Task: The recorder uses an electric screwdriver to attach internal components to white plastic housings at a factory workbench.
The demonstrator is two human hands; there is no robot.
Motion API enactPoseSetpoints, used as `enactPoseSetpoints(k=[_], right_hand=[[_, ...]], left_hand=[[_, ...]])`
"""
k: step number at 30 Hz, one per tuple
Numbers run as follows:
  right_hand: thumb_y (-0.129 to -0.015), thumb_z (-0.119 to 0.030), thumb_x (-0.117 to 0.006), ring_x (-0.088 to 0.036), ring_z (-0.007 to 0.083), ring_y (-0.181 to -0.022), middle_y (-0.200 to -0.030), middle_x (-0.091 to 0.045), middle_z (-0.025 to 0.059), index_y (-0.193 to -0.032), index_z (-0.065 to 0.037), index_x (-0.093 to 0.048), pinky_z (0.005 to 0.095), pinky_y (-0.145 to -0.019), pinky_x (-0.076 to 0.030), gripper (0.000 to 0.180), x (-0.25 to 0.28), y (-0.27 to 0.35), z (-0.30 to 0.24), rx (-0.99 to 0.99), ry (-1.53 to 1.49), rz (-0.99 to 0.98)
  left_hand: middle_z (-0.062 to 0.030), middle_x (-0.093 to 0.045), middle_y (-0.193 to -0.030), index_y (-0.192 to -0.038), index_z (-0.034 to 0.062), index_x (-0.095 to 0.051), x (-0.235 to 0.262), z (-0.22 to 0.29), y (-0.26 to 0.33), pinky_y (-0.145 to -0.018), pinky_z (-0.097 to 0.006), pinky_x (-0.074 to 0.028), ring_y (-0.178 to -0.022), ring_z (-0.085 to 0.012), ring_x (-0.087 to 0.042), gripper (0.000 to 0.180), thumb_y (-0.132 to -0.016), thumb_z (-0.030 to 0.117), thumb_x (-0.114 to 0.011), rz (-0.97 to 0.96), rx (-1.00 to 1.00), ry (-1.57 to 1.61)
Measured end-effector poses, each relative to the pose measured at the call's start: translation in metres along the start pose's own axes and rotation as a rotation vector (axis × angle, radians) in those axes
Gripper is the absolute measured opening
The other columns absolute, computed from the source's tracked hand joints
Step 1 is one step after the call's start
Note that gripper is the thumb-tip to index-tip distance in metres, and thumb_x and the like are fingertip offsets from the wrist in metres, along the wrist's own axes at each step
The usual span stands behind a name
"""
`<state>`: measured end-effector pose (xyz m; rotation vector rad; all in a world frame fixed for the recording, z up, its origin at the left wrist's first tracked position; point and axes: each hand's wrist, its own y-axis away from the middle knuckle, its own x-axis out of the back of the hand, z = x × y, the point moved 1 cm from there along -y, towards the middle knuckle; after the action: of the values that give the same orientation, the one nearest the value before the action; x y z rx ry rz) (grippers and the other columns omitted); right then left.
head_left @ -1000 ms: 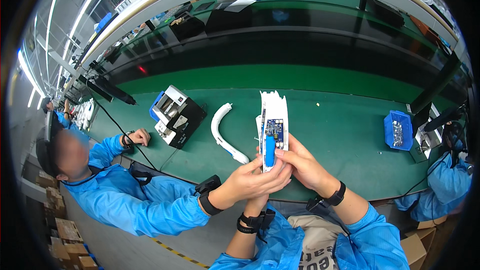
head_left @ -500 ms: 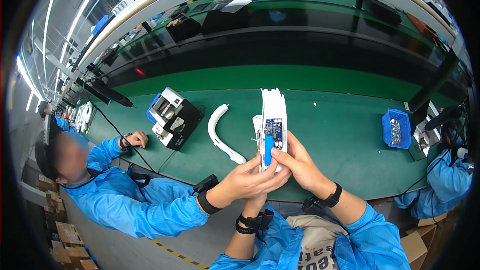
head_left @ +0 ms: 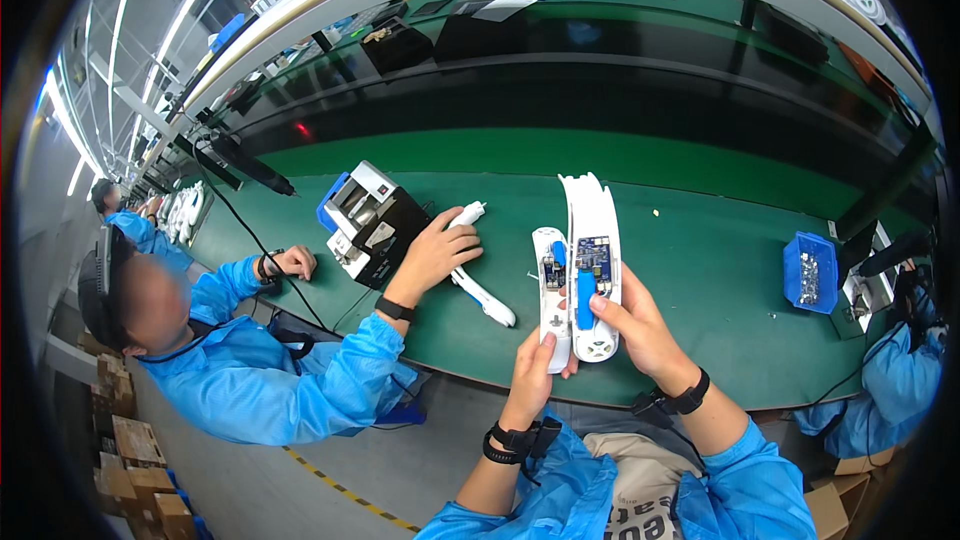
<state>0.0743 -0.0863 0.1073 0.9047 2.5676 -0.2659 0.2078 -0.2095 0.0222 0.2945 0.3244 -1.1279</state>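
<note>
My right hand is closed around a long white plastic housing half, its thumb lying by a blue block. Above that block sits a blue circuit board. In my left hand is a shorter white housing part, pinched near its lower end. It carries a small board and a small blue piece, and lies right alongside the longer half. Whether the two parts are joined by wires is hard to see. Left of them, a co-worker's hand grips a curved white device on the table.
A black and silver bench machine stands left on the green table. A blue bin of small metal parts is at the right, beside another device. An electric screwdriver hangs at left. Co-workers sit on both sides.
The co-worker's hand has left my housing parts and moved to the curved white device, which has shifted. My left hand now shows, with the shorter part turned into view beside the longer half.
</note>
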Motion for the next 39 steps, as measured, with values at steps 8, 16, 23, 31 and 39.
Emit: enactPoseSetpoints(k=[8,16,23,31,39], right_hand=[[-0.106,-0.019,-0.064,-0.067,0.0189,-0.12,-0.131,-0.067,0.0123,-0.152,0.001,-0.043,0.0353,-0.104,-0.054,0.054,0.016,0.003,0.003,-0.007,-0.038,0.058],[-0.106,-0.019,-0.065,-0.069,0.0195,-0.116,-0.128,-0.068,0.0125,-0.149,0.0,-0.046,0.0349,-0.1,-0.056,0.051,0.023,0.004,0.013,-0.002,0.007,0.082],[-0.106,-0.02,-0.065,-0.069,0.02,-0.115,-0.127,-0.068,0.0133,-0.148,0.001,-0.046,0.0354,-0.101,-0.056,0.051,0.025,0.007,0.015,-0.028,0.01,0.105],[-0.106,-0.018,-0.065,-0.069,0.0194,-0.115,-0.126,-0.069,0.0125,-0.15,0.001,-0.045,0.034,-0.1,-0.056,0.052,0.036,0.007,0.03,-0.078,-0.007,0.124],[-0.106,-0.015,-0.065,-0.063,0.0129,-0.116,-0.128,-0.066,0.0055,-0.149,0.001,-0.049,0.0289,-0.102,-0.05,0.048,0.031,0.009,0.058,-0.098,0.017,0.132]], left_hand=[[-0.0079,-0.064,-0.077,-0.134,-0.0051,-0.06,-0.002,0.006,-0.001,-0.063,-0.026,-0.044,-0.067,-0.0109,-0.055,0.045,-0.115,0.03,-0.04,-0.036,0.002,-0.021],[-0.0118,-0.063,-0.075,-0.133,-0.0077,-0.057,-0.005,0.007,-0.001,-0.059,-0.027,-0.043,-0.063,-0.0134,-0.055,0.048,-0.116,0.033,-0.039,-0.021,-0.022,-0.053],[-0.0116,-0.062,-0.073,-0.132,-0.0077,-0.056,-0.002,0.005,-0.001,-0.058,-0.027,-0.042,-0.063,-0.0142,-0.055,0.053,-0.116,0.039,-0.037,-0.009,-0.035,-0.001],[-0.0116,-0.063,-0.076,-0.134,-0.0076,-0.055,0.001,0.004,-0.006,-0.061,-0.027,-0.044,-0.065,-0.0137,-0.055,0.054,-0.116,0.038,-0.033,-0.047,-0.056,0.086],[-0.0118,-0.062,-0.078,-0.134,-0.0079,-0.057,0.007,0.0,0.004,-0.064,-0.029,-0.045,-0.068,-0.0172,-0.057,0.061,-0.114,0.046,-0.037,0.049,-0.031,0.141]])
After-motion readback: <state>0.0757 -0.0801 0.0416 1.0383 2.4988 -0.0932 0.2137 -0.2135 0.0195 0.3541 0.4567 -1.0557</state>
